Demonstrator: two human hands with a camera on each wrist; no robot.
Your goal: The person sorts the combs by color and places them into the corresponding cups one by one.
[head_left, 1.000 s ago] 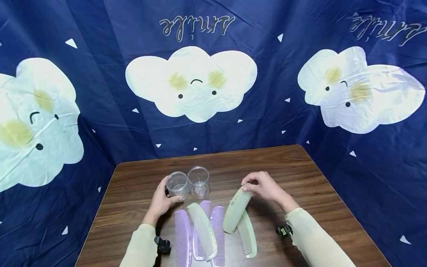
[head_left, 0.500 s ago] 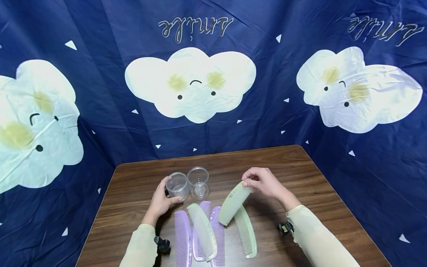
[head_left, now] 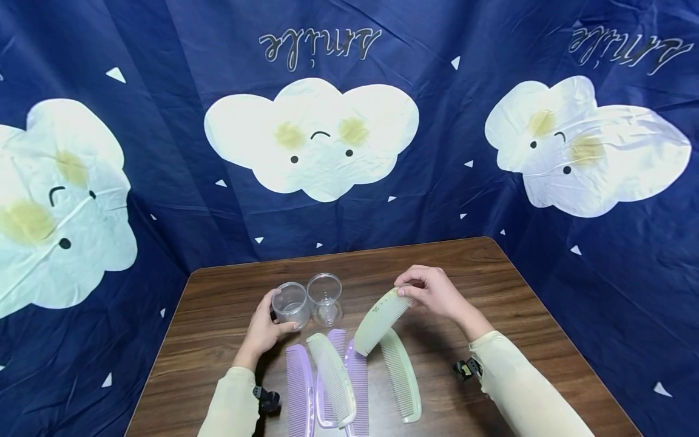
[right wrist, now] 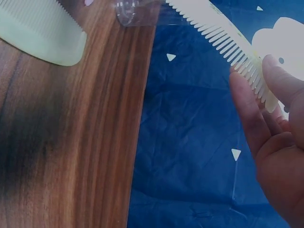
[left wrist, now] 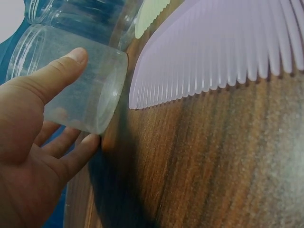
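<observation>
My left hand (head_left: 263, 331) holds a clear plastic jar (head_left: 291, 308) round its side; in the left wrist view the thumb lies across the jar wall (left wrist: 95, 78) and the fingers are behind and below. My right hand (head_left: 437, 295) pinches one end of a light green comb (head_left: 380, 321) between thumb and fingers. That comb is raised and tilted, its free end over a purple comb (head_left: 358, 388). Beneath it on the table lies another green comb (head_left: 402, 382). A third green comb (head_left: 334, 381) lies across a purple comb (head_left: 337, 340).
Touching the held jar is a second clear jar (head_left: 325, 291). One more purple comb (head_left: 299, 388) lies at the left of the group. The wooden table (head_left: 442, 388) ends at a blue curtain (head_left: 448, 200) with cloud prints (head_left: 314, 136).
My right hand has lifted the green comb, and its free end has swung up and left, away from the green comb below. The left hand stays on the jar.
</observation>
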